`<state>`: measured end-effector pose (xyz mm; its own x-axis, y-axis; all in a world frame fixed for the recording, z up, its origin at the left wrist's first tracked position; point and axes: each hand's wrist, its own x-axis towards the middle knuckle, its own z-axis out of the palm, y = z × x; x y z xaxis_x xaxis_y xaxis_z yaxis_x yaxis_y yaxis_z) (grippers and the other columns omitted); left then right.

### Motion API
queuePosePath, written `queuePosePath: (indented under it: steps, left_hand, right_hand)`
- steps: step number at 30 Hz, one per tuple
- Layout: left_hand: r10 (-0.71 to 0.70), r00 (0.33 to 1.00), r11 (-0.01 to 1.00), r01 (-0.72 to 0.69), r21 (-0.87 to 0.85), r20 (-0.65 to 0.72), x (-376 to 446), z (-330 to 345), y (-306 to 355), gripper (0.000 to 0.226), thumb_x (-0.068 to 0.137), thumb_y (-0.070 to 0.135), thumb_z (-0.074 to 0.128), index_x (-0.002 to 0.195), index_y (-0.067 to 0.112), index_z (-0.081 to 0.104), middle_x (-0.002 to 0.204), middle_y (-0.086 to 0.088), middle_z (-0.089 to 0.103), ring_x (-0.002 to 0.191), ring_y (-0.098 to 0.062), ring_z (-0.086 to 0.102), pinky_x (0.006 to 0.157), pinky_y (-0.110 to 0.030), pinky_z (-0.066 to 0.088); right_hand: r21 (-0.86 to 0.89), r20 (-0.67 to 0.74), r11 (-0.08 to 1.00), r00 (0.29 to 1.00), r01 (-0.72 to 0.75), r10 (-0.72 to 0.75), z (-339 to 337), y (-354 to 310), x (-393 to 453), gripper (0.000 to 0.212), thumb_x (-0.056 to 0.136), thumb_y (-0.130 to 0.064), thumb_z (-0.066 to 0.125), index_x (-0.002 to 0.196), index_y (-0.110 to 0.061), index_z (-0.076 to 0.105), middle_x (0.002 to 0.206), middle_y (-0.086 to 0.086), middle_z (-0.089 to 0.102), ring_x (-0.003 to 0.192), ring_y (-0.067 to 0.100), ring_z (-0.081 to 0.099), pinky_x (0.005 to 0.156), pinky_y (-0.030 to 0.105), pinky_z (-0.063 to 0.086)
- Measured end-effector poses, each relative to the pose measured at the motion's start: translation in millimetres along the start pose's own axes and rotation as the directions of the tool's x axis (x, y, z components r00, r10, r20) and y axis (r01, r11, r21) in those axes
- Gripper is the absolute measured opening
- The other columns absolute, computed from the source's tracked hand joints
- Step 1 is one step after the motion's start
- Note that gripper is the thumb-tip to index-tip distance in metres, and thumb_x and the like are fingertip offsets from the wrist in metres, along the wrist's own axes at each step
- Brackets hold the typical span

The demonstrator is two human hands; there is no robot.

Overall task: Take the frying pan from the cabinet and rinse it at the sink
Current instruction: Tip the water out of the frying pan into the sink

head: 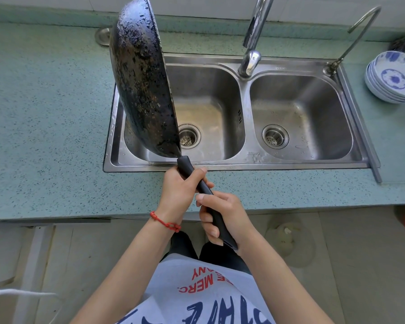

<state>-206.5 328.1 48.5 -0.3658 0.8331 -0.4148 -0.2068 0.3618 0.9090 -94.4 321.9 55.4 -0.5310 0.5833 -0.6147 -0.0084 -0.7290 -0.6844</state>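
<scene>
Both hands' fingers (pixel 206 224) are wrapped around the handle (pixel 205 190); beyond them the wet frying pan (pixel 142 85) tilts over the sink (pixel 243 163), seemingly rinsed and draining.

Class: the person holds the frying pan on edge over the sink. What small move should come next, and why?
Probably keep the frying pan tilted over the left basin to drain: both the left hand and right hand grip its handle, its underside looks wet, and no water runs from the tap.
</scene>
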Motion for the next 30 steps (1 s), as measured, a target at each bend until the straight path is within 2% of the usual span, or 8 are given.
queuePosePath:
  steps: [6,8,10,16,20,27,30]
  left_hand:
    - [-0.025,1.000,1.000,0.025,0.001,0.016,2,-4,-1,0.025,0.088,0.004,0.053,0.064,0.009,0.050,0.044,0.002,0.058,0.044,-0.006,0.060,0.040,-0.023,0.045]
    - [-0.034,0.999,0.999,0.034,-0.012,0.007,4,-5,-3,0.023,0.087,0.003,0.052,0.066,0.009,0.049,0.048,0.002,0.057,0.046,-0.006,0.061,0.043,-0.025,0.048]
    - [-0.038,0.999,0.999,0.038,-0.022,0.004,5,-6,-4,0.021,0.087,0.003,0.052,0.068,0.010,0.048,0.043,0.005,0.056,0.047,-0.005,0.062,0.047,-0.026,0.050]
    - [-0.027,1.000,0.999,0.027,-0.031,0.006,8,-9,-3,0.021,0.087,0.002,0.052,0.069,0.012,0.047,0.042,0.006,0.056,0.047,-0.006,0.062,0.046,-0.026,0.049]
    - [-0.011,1.000,1.000,0.012,-0.028,0.008,9,-12,-2,0.021,0.086,0.001,0.053,0.067,0.010,0.047,0.043,0.005,0.056,0.048,-0.007,0.062,0.037,-0.022,0.043]
    - [0.003,1.000,1.000,-0.003,0.007,0.000,11,-14,-3,0.021,0.086,0.002,0.053,0.067,0.009,0.048,0.042,0.005,0.059,0.048,-0.011,0.060,0.036,-0.020,0.041]
    - [-0.006,1.000,1.000,0.006,0.006,0.000,12,-15,-6,0.016,0.087,0.003,0.053,0.072,0.007,0.048,0.042,0.005,0.060,0.046,-0.008,0.060,0.036,-0.018,0.041]
  right_hand:
    - [-0.032,-0.015,0.999,0.999,0.030,-0.031,2,2,3,0.023,0.090,-0.021,0.054,0.075,-0.006,0.050,0.045,0.001,0.042,0.027,0.011,0.036,0.029,0.015,0.031]
    - [-0.041,-0.025,0.998,0.999,0.037,-0.038,3,3,4,0.023,0.091,-0.022,0.054,0.074,-0.006,0.050,0.045,0.002,0.042,0.026,0.011,0.036,0.029,0.015,0.030]
    - [-0.057,-0.030,0.997,0.998,0.047,-0.049,4,4,5,0.023,0.091,-0.020,0.053,0.074,-0.006,0.050,0.044,0.002,0.042,0.025,0.011,0.036,0.029,0.015,0.030]
    - [-0.093,-0.025,0.994,0.998,0.063,-0.065,4,3,9,0.023,0.092,-0.020,0.053,0.074,-0.006,0.051,0.045,0.003,0.042,0.025,0.012,0.037,0.029,0.016,0.030]
    - [-0.070,-0.012,0.996,0.998,0.054,-0.055,6,1,10,0.023,0.091,-0.021,0.053,0.074,-0.005,0.051,0.047,0.005,0.041,0.026,0.012,0.036,0.029,0.015,0.030]
    - [0.007,0.008,0.999,0.999,0.032,-0.032,9,4,14,0.026,0.088,-0.026,0.057,0.072,-0.007,0.052,0.046,0.003,0.041,0.026,0.011,0.035,0.030,0.014,0.030]
    - [0.003,0.009,1.000,1.000,0.030,-0.030,8,6,15,0.025,0.089,-0.025,0.056,0.073,-0.006,0.051,0.046,0.003,0.041,0.026,0.011,0.036,0.029,0.014,0.030]
